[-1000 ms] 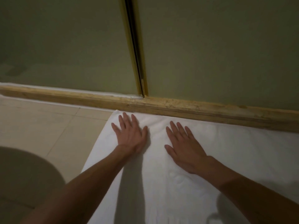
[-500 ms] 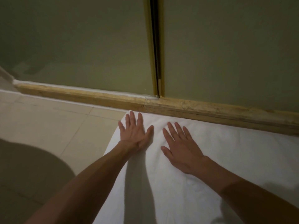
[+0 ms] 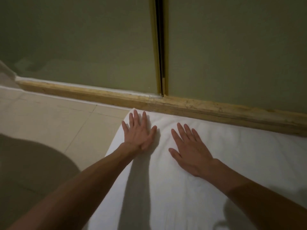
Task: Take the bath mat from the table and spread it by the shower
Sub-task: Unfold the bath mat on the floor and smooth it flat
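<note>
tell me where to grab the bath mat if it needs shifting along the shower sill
Pinch the bath mat at its exposed left corner by the left hand, coming from the bare tile side: the far edge butts the sill.

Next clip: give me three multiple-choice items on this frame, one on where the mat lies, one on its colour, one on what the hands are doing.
1. Where does the mat lie?
A. On a table
B. On the floor against the shower sill
C. Hung over the door

2. What colour is the mat?
A. White
B. Blue
C. Grey striped

3. How are the hands placed?
A. Both gripping a corner
B. One lifted off the mat
C. Both flat, palms down, fingers spread

Answers:
1 B: its far edge runs along the wooden sill below the glass door, with tiled floor to its left.
2 A: the cloth is plain white.
3 C: the left hand and right hand press open on the mat, holding nothing.
</note>
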### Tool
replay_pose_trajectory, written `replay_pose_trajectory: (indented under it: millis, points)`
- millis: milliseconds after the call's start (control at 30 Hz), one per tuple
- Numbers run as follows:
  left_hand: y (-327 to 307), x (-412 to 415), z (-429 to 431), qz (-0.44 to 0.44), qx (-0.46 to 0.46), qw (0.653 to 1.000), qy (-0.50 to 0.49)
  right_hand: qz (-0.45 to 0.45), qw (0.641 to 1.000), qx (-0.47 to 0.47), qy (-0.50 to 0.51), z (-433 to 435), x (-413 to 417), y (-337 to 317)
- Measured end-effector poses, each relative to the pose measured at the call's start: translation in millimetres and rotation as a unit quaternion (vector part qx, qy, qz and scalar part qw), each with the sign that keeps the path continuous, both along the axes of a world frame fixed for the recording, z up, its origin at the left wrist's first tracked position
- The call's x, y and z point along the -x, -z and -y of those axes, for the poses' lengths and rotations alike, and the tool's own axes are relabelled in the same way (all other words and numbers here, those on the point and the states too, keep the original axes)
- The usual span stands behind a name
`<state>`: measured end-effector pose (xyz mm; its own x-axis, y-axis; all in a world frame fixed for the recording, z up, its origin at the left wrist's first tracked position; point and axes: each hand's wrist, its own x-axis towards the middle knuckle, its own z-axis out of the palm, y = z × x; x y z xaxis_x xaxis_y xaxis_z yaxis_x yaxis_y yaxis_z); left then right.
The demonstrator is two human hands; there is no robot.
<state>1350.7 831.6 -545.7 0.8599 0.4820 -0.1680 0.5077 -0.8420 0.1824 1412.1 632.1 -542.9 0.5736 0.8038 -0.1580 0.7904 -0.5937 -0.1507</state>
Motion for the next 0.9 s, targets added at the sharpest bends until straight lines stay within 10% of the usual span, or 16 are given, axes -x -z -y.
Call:
replay_pose_trajectory:
  millis: [433,900]
  points:
    - [-21.8,237.6,97.0,-0.037,0.005,0.999,-0.008,-0.012,0.996,-0.029,-0.08,69.7,154.9,-2.1]
    - [0.7,313.6,120.7,-0.055,0.017,0.996,-0.075,-0.008,0.983,0.018,-0.182,118.0,243.3,-5.9]
